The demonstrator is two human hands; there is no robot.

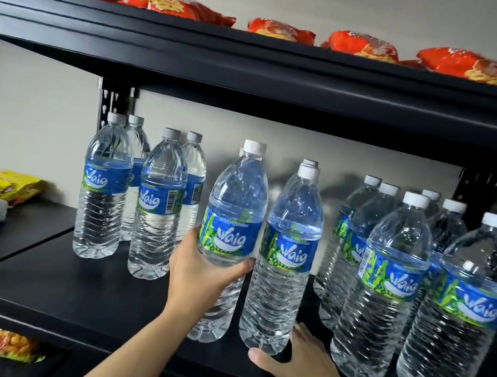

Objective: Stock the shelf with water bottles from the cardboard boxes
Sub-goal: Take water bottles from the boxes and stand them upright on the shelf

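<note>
Grasping a water bottle (233, 218), left hand (200, 279); right hand (304, 367) lies released (fingers spread) on shelf (74, 297).

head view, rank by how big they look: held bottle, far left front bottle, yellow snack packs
1. held bottle
2. far left front bottle, same make, so probably just farther back
3. yellow snack packs

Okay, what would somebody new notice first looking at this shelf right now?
The rows of blue-labelled water bottles standing on the black middle shelf stand out first. At the front centre, the left hand holds one bottle at its label, and the right hand is open beside the base of the next bottle. Red snack packets line the shelf above.
</note>
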